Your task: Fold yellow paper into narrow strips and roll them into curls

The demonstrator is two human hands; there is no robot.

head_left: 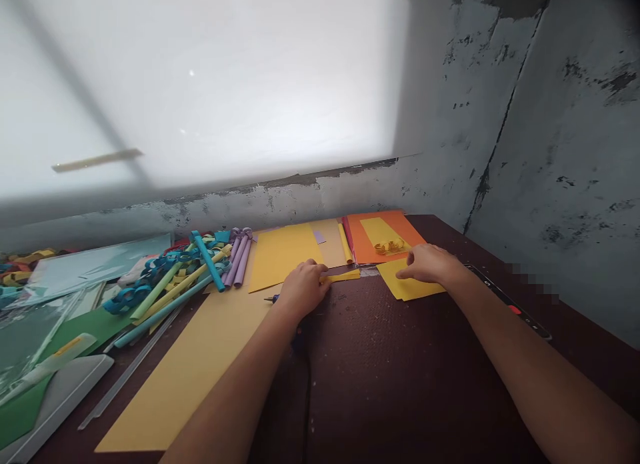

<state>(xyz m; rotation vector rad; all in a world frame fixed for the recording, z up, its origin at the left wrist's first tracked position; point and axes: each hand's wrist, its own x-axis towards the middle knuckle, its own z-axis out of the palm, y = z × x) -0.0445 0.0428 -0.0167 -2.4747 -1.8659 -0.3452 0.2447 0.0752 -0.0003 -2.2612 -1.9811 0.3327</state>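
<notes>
Left hand: I see it reaching palm down over the table, fingers bent toward a narrow yellow strip. The fingertips seem to rest at the strip's near end, perhaps to steady it; I can't make out whether they grip it.
Right hand: It leans in from the right, thumb and forefinger drawn close together above small yellow sheets. Whether anything thin is pinched there, I can't make out from this view.
Yellow strip: It lies flat between the two hands, within easy reach of both.
Yellow curls: Small coils sit on an orange sheet just beyond the right hand, probably grouped there by colour.
Glue gun: Its dark nozzle pokes out left of the left hand; the arm hides much of the rest. I take it to be parked close for quick use.
Far row: A large yellow sheet and a yellow roll lie toward the wall.
Left side: Purple rolls and blue curls are heaped together, seemingly set aside from the hands; a long tan sheet runs toward me.
</notes>
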